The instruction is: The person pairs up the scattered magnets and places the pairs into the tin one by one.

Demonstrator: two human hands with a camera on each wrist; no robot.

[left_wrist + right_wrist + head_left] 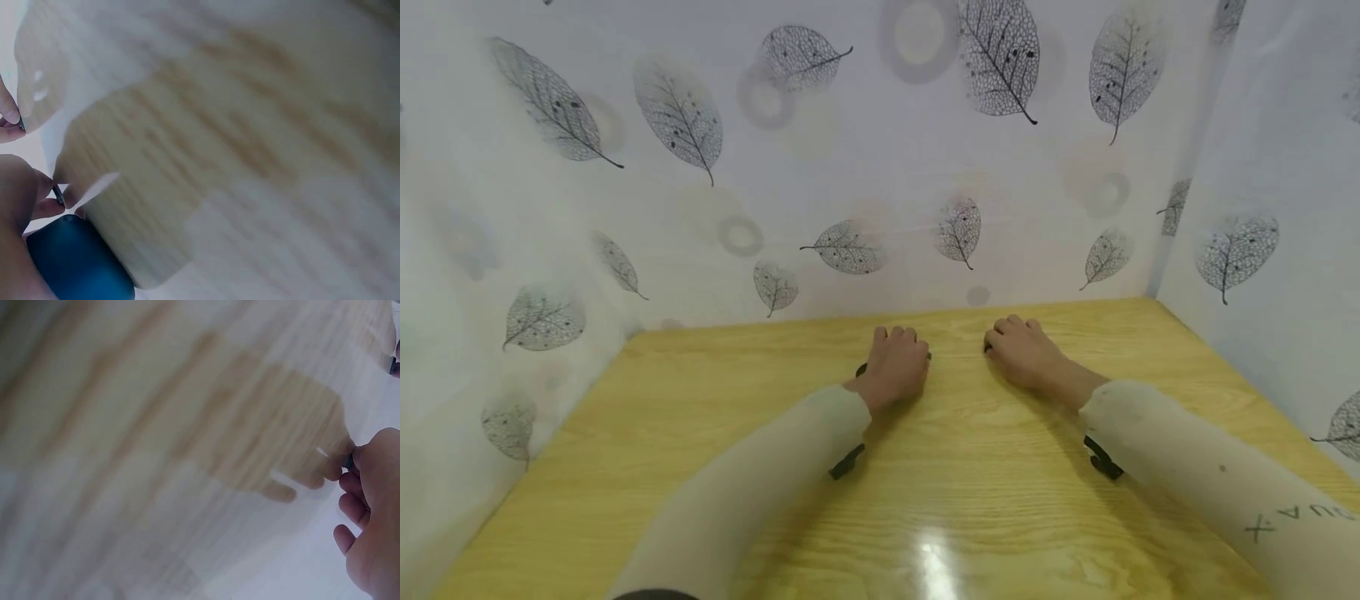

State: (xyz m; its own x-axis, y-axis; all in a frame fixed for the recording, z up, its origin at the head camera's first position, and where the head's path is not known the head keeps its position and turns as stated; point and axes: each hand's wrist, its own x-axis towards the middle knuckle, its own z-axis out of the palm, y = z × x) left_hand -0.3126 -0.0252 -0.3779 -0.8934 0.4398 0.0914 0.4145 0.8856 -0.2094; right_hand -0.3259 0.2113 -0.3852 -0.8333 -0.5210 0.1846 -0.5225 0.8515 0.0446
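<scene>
In the head view my left hand point(898, 367) is near the far edge of the wooden table, knuckles up. Its thumb and finger pinch a small thin dark piece point(59, 194), mostly covered, whose kind I cannot tell. A dark blue round-cornered object point(81, 259) is right by this hand in the left wrist view; whether the hand grips it is hidden. To the right, my right hand point(1024, 353) pinches another small dark piece point(348, 460) between thumb and finger, its other fingers loosely bent. A gap separates the two hands.
The yellow wood-grain table point(715, 417) stretches beneath both forearms. Pale leaf-patterned sheeting point(865, 167) stands behind the table and along both sides. Black devices hang under the left cuff point(835, 408) and the right cuff point(1112, 408).
</scene>
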